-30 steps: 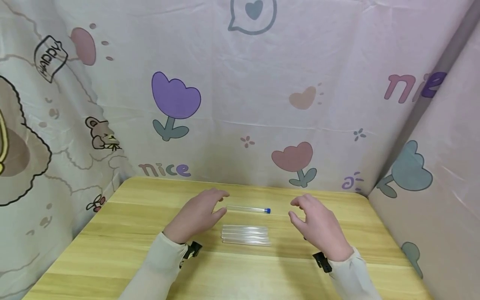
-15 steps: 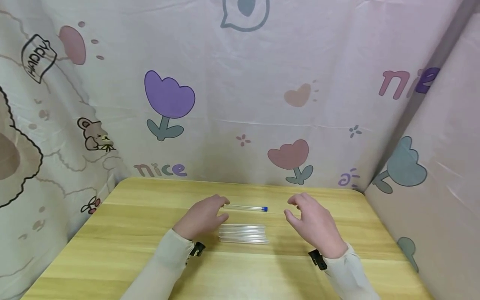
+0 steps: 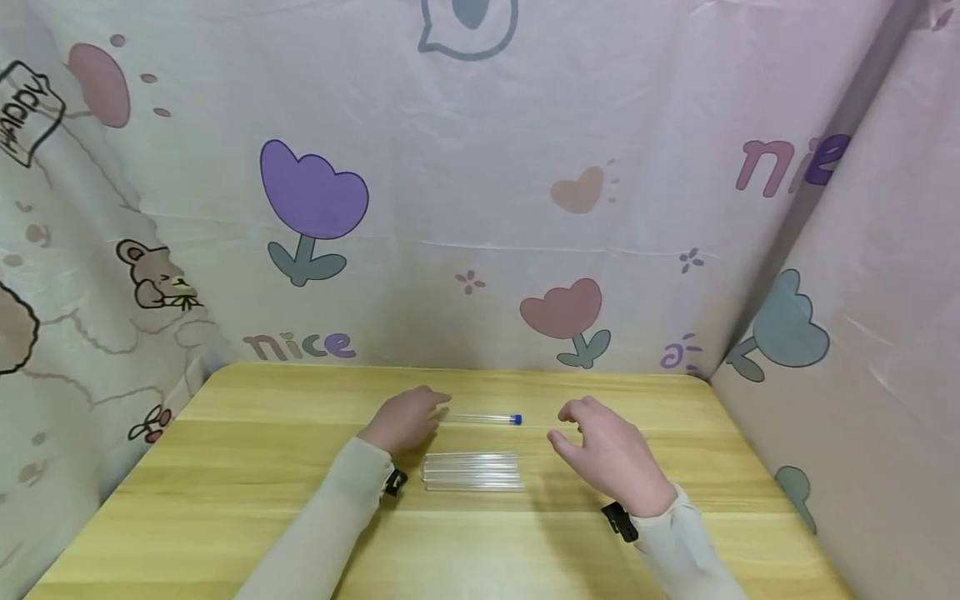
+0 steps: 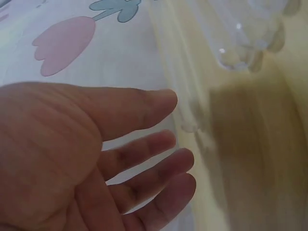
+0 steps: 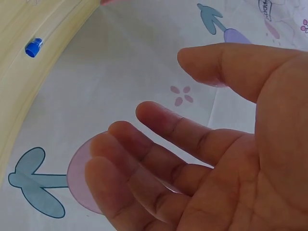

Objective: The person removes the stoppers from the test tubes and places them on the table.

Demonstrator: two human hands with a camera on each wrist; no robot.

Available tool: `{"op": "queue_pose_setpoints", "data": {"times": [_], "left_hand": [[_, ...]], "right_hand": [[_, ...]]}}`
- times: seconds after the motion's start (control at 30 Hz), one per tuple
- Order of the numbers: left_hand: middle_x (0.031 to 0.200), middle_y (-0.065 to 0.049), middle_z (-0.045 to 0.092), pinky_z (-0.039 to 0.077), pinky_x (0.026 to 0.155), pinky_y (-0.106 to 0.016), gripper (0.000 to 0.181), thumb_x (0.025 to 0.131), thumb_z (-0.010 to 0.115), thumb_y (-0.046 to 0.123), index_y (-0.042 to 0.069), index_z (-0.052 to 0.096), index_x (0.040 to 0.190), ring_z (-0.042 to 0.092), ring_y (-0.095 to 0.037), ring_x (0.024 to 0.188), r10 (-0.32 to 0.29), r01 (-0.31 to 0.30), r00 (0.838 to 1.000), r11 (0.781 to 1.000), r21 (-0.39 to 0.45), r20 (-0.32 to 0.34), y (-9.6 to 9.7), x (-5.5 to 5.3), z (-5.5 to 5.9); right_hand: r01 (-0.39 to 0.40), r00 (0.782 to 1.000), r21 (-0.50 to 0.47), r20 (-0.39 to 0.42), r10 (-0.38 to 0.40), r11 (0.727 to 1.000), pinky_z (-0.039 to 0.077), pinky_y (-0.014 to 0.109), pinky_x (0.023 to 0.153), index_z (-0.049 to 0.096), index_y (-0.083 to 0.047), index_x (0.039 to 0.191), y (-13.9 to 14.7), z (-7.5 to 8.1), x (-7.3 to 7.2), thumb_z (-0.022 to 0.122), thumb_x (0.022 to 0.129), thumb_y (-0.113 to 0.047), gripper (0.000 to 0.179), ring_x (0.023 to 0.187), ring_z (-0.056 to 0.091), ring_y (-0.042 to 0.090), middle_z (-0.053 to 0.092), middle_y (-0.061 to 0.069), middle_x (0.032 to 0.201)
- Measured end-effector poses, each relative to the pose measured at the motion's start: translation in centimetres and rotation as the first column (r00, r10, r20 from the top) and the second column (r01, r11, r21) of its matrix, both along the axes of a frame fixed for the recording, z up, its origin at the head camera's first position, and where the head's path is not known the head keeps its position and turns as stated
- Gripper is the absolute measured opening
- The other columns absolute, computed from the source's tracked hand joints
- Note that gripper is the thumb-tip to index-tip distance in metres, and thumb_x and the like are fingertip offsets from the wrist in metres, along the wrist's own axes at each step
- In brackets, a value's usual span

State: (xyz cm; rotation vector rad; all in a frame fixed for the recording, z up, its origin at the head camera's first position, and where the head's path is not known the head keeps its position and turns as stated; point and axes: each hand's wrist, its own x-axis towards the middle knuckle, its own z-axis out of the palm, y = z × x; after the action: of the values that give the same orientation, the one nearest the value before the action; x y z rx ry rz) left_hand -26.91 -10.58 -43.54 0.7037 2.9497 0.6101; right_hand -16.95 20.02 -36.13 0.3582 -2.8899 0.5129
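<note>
A clear test tube with a blue cap (image 3: 483,418) lies crosswise on the table, its cap toward the right. Nearer the person, several clear tubes (image 3: 472,472) lie side by side in a row. The left hand (image 3: 405,419) is at the closed left end of the capped tube, fingers loosely bent; in the left wrist view a gap shows between its thumb and fingers, with nothing held. Off to the right of the blue cap, the right hand (image 3: 611,450) hovers with thumb and fingers apart. Its palm is bare in the right wrist view.
The wooden table (image 3: 480,550) ends at a patterned curtain (image 3: 450,208) behind it. More curtain hangs along the left and right sides. A small black wrist camera (image 3: 619,522) is strapped at the right cuff.
The left hand has moved forward and lowered toward the left end of the capped tube. The right hand keeps nearly the same pose. The head view has turned slightly left to right.
</note>
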Motion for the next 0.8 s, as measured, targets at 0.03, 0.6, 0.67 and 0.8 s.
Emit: {"op": "queue_pose_setpoints", "data": {"times": [0.03,0.6,0.67,0.8], "left_hand": [[0.136,-0.015,0.066,0.047,0.109,-0.054,0.039,0.098,0.07,0.01,0.007,0.066,0.136,0.06,-0.038,0.129,0.002,-0.002,1.0,1.0,0.005,0.003,0.0,-0.1,-0.1],[0.097,0.002,0.075,0.058,0.087,-0.046,0.004,0.088,0.082,0.018,0.015,0.08,0.09,0.069,-0.021,0.093,0.123,-0.123,0.992,0.992,0.023,-0.012,0.9,-0.6,-1.3],[0.096,0.003,0.076,0.058,0.085,-0.045,0.004,0.09,0.081,0.019,0.016,0.081,0.092,0.07,-0.02,0.091,0.129,-0.129,0.991,0.991,0.023,-0.025,0.7,-0.2,-0.8],[0.099,0.002,0.077,0.058,0.085,-0.045,0.008,0.093,0.079,0.02,0.014,0.082,0.097,0.071,-0.021,0.092,0.122,-0.119,0.991,0.992,0.05,-0.059,0.5,1.3,1.0]], "right_hand": [[0.004,1.0,-0.001,0.003,-0.004,1.0,0.056,0.037,0.074,0.073,-0.013,0.109,0.0,0.0,0.0,0.075,0.094,-0.033,0.025,0.088,0.063,0.014,0.068,0.0,0.104],[-0.017,0.998,0.009,0.061,0.016,1.0,0.053,0.036,0.074,0.071,-0.015,0.11,0.0,-0.3,-0.1,0.074,0.095,-0.035,0.025,0.086,0.06,0.011,0.066,-0.005,0.102],[-0.022,0.998,0.012,0.062,0.021,1.0,0.054,0.037,0.076,0.071,-0.015,0.111,-0.1,-0.3,-0.1,0.073,0.095,-0.035,0.026,0.088,0.061,0.011,0.066,-0.005,0.103],[-0.024,0.998,0.011,0.061,0.023,1.0,0.055,0.04,0.079,0.069,-0.011,0.119,-0.1,-0.4,-0.1,0.073,0.096,-0.035,0.033,0.093,0.063,0.015,0.067,-0.001,0.111]]}}
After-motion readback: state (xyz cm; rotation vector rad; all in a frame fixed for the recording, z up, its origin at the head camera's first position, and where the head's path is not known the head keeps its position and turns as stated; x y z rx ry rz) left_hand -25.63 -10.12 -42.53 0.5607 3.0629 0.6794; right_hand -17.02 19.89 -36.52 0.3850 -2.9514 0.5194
